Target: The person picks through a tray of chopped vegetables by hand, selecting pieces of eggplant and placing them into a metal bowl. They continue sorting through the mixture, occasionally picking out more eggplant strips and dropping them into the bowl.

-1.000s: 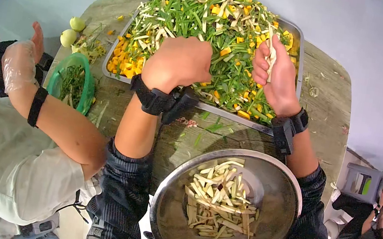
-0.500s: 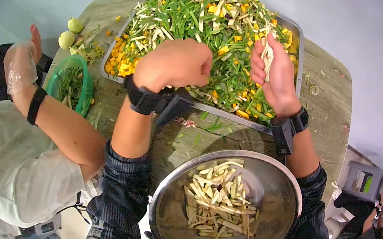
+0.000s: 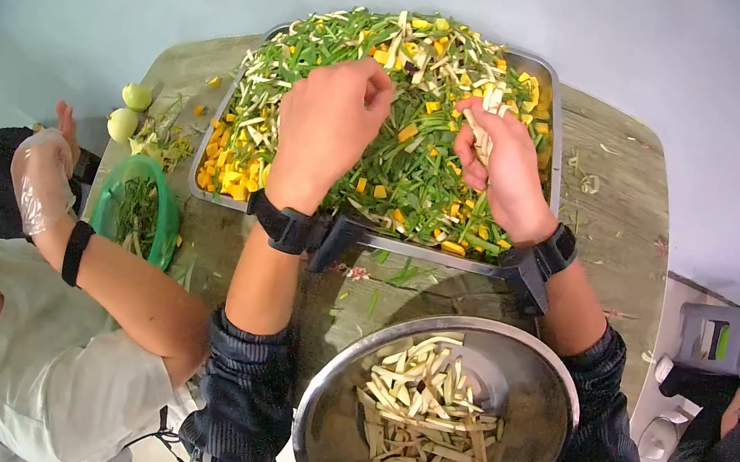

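A metal tray [image 3: 406, 249] on the wooden table holds a heap of chopped vegetables [image 3: 400, 168]: green strips, orange cubes and pale strips. My left hand [image 3: 325, 121] reaches into the middle of the heap, fingertips pinched at the far side; what it pinches is hidden. My right hand [image 3: 498, 169] hovers over the right part of the heap, closed around a bundle of pale strips [image 3: 481, 132]. Below my arms, a steel bowl [image 3: 325, 439] holds several sorted pale strips [image 3: 421, 421].
To the left, another person in a white shirt raises a hand in a plastic glove [image 3: 43, 167]. A green basket [image 3: 134, 206] of green scraps and two pale round fruits [image 3: 128, 110] sit at the table's left edge. More people sit at the far right.
Both my hands have moved farther into the heap. My left hand went from a loose fist to a forward pinch. My right hand still holds pale strips.
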`<state>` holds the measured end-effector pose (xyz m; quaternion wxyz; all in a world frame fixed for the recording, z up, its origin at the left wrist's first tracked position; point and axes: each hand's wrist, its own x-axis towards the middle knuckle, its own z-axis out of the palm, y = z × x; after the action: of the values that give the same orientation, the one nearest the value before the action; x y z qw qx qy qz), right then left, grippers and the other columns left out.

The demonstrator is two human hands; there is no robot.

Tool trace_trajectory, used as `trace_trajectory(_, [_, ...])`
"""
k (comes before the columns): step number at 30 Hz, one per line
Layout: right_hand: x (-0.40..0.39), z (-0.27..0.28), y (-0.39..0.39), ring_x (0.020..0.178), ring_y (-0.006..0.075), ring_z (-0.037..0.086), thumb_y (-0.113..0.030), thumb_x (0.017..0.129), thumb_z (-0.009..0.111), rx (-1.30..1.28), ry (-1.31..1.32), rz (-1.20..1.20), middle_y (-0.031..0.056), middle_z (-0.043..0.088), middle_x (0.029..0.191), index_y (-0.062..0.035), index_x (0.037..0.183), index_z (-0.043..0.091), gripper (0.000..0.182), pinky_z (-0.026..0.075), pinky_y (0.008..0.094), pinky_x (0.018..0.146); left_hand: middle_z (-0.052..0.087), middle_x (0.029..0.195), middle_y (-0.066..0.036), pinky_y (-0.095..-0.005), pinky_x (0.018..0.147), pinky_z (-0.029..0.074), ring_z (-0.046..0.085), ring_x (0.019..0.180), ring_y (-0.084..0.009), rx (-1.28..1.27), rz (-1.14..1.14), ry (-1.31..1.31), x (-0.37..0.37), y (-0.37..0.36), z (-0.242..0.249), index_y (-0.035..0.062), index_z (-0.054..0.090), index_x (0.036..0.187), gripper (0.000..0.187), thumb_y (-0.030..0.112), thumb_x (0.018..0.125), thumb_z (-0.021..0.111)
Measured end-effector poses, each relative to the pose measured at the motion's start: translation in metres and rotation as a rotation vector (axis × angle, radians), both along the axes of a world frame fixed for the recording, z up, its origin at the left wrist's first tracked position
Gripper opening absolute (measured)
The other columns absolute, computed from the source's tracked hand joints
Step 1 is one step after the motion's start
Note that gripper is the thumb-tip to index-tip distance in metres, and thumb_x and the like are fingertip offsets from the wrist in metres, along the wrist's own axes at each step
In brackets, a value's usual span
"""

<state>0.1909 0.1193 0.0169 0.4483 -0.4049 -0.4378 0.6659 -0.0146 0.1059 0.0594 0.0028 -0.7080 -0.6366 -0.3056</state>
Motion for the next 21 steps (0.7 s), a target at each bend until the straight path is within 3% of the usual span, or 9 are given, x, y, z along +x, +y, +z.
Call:
trace_trajectory(6, [-0.002,0.002,-0.002,0.049,0.0063,0.036,-0.028,0.106,0.049,-0.029,0.013,-0.013,-0.0006,0.053,0.073,-0.0092,0.117,0.058,0.024,0.027,0.0239,0.044,0.07,0.094,-0.008,-0.0461,0.066,0.056,0.071,0.08,-0.0333,0.138,-0.089,0.014,0.017,0.018,-0.013,0.0118,0.068,0.097,0.018,0.025,0.086,0.075])
trace_trajectory(9, [-0.001,0.002,-0.004,0.05,0.0059,0.036,-0.028,0.106,0.049,-0.048,0.023,-0.013,-0.0013,0.052,0.074,-0.0096,0.117,0.058,0.024,0.027,0.0236,0.044,0.067,0.091,-0.011,-0.0474,0.062,0.056,0.071,0.075,-0.0354,0.096,0.034,0.232,0.028,0.028,-0.013,0.0072,0.065,0.09,0.019,0.023,0.084,0.074])
trace_trajectory(14, [0.001,0.0,-0.001,0.051,0.0043,0.032,-0.03,0.106,0.051,-0.097,0.082,0.037,-0.0053,0.043,0.069,-0.0114,0.11,0.058,0.021,0.024,0.023,0.045,0.068,0.088,-0.012,-0.0473,0.061,0.056,0.071,0.073,-0.0351,0.116,0.099,0.193,0.033,0.032,-0.014,0.0061,0.067,0.081,0.014,0.02,0.084,0.071])
trace_trajectory(16, [0.002,-0.001,-0.001,0.051,0.0039,0.03,-0.03,0.106,0.052,-0.109,0.098,0.057,-0.007,0.038,0.067,-0.0124,0.106,0.057,0.019,0.023,0.023,0.045,0.068,0.085,-0.011,-0.0463,0.062,0.055,0.07,0.073,-0.034,0.106,0.051,0.054,0.033,0.027,-0.009,0.007,0.068,0.08,0.013,0.02,0.083,0.071])
trace_trajectory(20, [0.001,-0.002,0.0,0.049,0.0042,0.027,-0.043,0.108,0.047,-0.19,0.097,0.122,-0.0068,0.038,0.067,-0.0132,0.102,0.056,0.031,0.021,0.0228,0.044,0.07,0.084,-0.01,-0.0451,0.064,0.055,0.07,0.073,-0.0332,0.083,0.05,0.027,0.038,0.01,0.013,0.0083,0.069,0.08,0.012,0.02,0.082,0.071])
trace_trajectory(21, [0.001,-0.001,-0.001,0.048,0.0045,0.026,-0.048,0.108,0.045,-0.231,0.122,0.14,-0.0064,0.038,0.067,-0.0137,0.101,0.056,0.037,0.021,0.0229,0.043,0.07,0.084,-0.01,-0.0447,0.064,0.055,0.07,0.074,-0.0333,0.023,-0.039,-0.019,0.04,0.003,0.02,0.0084,0.069,0.08,0.012,0.02,0.082,0.071])
